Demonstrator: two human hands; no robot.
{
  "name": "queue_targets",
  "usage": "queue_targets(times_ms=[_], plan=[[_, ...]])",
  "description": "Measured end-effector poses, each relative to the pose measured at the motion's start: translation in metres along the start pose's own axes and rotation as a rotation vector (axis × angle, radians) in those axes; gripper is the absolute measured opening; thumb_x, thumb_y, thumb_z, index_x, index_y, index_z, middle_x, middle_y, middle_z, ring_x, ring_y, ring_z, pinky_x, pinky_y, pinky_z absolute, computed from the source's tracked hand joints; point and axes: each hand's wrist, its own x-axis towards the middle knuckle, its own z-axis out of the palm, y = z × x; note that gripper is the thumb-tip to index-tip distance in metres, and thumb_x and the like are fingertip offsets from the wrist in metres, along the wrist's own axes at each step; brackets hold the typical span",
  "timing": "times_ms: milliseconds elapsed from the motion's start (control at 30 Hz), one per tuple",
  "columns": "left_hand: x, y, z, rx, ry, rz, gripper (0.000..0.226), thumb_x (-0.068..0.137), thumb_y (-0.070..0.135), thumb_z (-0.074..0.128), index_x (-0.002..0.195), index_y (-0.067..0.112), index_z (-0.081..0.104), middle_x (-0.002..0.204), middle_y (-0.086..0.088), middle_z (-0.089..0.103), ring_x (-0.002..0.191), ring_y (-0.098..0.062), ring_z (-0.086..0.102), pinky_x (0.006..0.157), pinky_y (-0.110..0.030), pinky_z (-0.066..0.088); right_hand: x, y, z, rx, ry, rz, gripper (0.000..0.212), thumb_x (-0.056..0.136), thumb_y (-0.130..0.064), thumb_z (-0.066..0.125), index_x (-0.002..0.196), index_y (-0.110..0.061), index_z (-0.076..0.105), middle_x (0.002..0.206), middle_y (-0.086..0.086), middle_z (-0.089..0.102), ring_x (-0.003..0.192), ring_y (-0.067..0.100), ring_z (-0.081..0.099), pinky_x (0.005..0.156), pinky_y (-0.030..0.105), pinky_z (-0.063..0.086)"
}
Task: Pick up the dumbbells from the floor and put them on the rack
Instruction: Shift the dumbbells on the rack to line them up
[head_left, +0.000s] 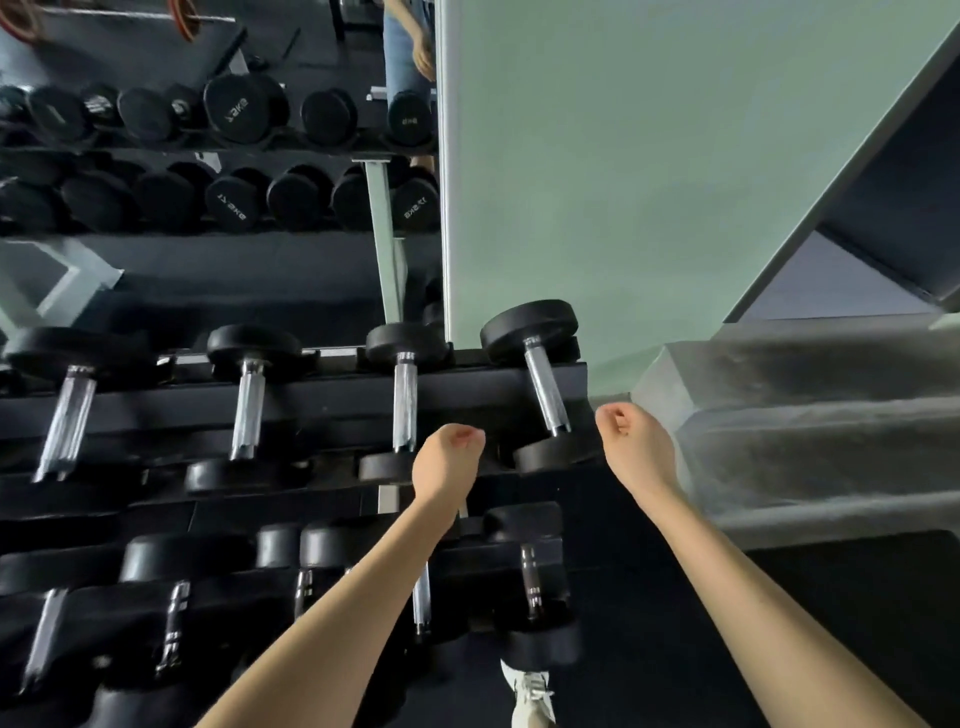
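Both forearms reach out — left hand (448, 457) and right hand (635, 441) curled into empty fists — flanking the end dumbbell (540, 384) on the rack (311, 400).

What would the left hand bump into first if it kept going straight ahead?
Probably the near head of the third dumbbell on the rack's top row, just beyond the curled, empty left hand. Depth is hard to judge here.

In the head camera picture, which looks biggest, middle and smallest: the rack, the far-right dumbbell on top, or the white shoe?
1. Rack
2. Far-right top dumbbell
3. White shoe, partly cut off by the frame, so unsure.
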Motion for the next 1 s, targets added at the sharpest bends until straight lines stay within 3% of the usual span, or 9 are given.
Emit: queue_targets(times_ms=[100,167,233,400,500,567,667,800,1000], plan=[[0.041,0.035,0.026,-0.074,-0.03,-0.044,0.029,0.091,0.028,0.049,0.063,0.03,0.046,0.083,-0.004,0.052,0.078,-0.021,0.046,0.065,-0.028,0.036,0.053,0.004,0.008,-0.11,-0.158,0.002,0.039,0.098,-0.039,0.043,0.121,-0.011,0.059,0.118,0.002,0.067,0.107,0.02,0.063,0.08,0.028,0.044],[0.07,0.051,0.044,-0.131,-0.055,-0.1,0.02,0.092,0.031,0.051,0.095,0.022,0.068,0.102,-0.007,0.066,0.097,-0.023,0.059,0.083,-0.029,0.044,0.084,0.007,0.019,-0.172,-0.304,0.007,0.044,0.097,-0.043,0.042,0.125,-0.012,0.057,0.122,0.003,0.065,0.111,0.022,0.061,0.085,0.031,0.046],[0.095,0.062,0.062,-0.141,-0.058,-0.148,0.036,0.093,0.033,0.052,0.12,0.013,0.063,0.118,-0.004,0.066,0.113,-0.023,0.059,0.091,-0.028,0.043,0.107,0.01,0.032,-0.145,-0.459,0.03,0.048,0.097,-0.045,0.042,0.123,-0.009,0.058,0.121,0.006,0.065,0.111,0.025,0.061,0.089,0.036,0.047],[0.136,0.075,0.102,-0.234,-0.075,-0.159,0.025,0.093,0.026,0.054,0.107,0.009,0.067,0.092,-0.001,0.063,0.089,-0.018,0.057,0.077,-0.028,0.042,0.129,0.018,0.059,0.16,-0.669,0.165,0.04,0.091,-0.058,0.043,0.08,-0.023,0.06,0.072,-0.007,0.061,0.069,0.012,0.056,0.068,0.03,0.045],[0.141,0.075,0.116,-0.383,-0.058,-0.23,0.012,0.092,0.019,0.056,0.098,0.013,0.064,0.086,-0.002,0.064,0.085,-0.018,0.058,0.076,-0.028,0.047,0.136,0.024,0.069,0.101,-0.736,0.195,0.051,0.092,-0.058,0.042,0.122,-0.02,0.058,0.11,0.003,0.069,0.096,0.021,0.065,0.087,0.037,0.052],[0.143,0.074,0.117,-0.461,-0.053,-0.255,0.006,0.091,0.017,0.058,0.089,0.016,0.064,0.079,0.001,0.063,0.082,-0.018,0.059,0.074,-0.028,0.05,0.141,0.024,0.072,0.083,-0.79,0.232,0.056,0.094,-0.055,0.039,0.135,-0.017,0.049,0.125,0.01,0.064,0.11,0.026,0.062,0.093,0.037,0.049],[0.147,0.074,0.114,-0.445,-0.071,-0.262,0.015,0.089,0.014,0.061,0.076,0.021,0.063,0.077,-0.001,0.064,0.083,-0.021,0.06,0.084,-0.04,0.054,0.141,0.025,0.076,0.097,-0.808,0.255,0.061,0.092,-0.06,0.035,0.133,-0.017,0.052,0.12,0.011,0.067,0.107,0.028,0.064,0.093,0.04,0.051],[0.147,0.075,0.113,-0.39,-0.057,-0.237,0.003,0.086,0.015,0.064,0.085,0.013,0.067,0.086,-0.008,0.066,0.085,-0.023,0.061,0.089,-0.046,0.055,0.136,0.027,0.079,0.053,-0.742,0.241,0.06,0.09,-0.062,0.034,0.116,-0.014,0.06,0.093,0.008,0.073,0.083,0.027,0.071,0.082,0.048,0.057],[0.147,0.075,0.115,-0.357,-0.097,-0.221,0.006,0.086,0.016,0.065,0.088,0.011,0.067,0.083,-0.005,0.064,0.084,-0.023,0.061,0.088,-0.045,0.055,0.129,0.032,0.083,0.107,-0.696,0.246,0.063,0.086,-0.066,0.036,0.104,-0.012,0.063,0.086,0.011,0.074,0.078,0.033,0.071,0.081,0.052,0.056]])
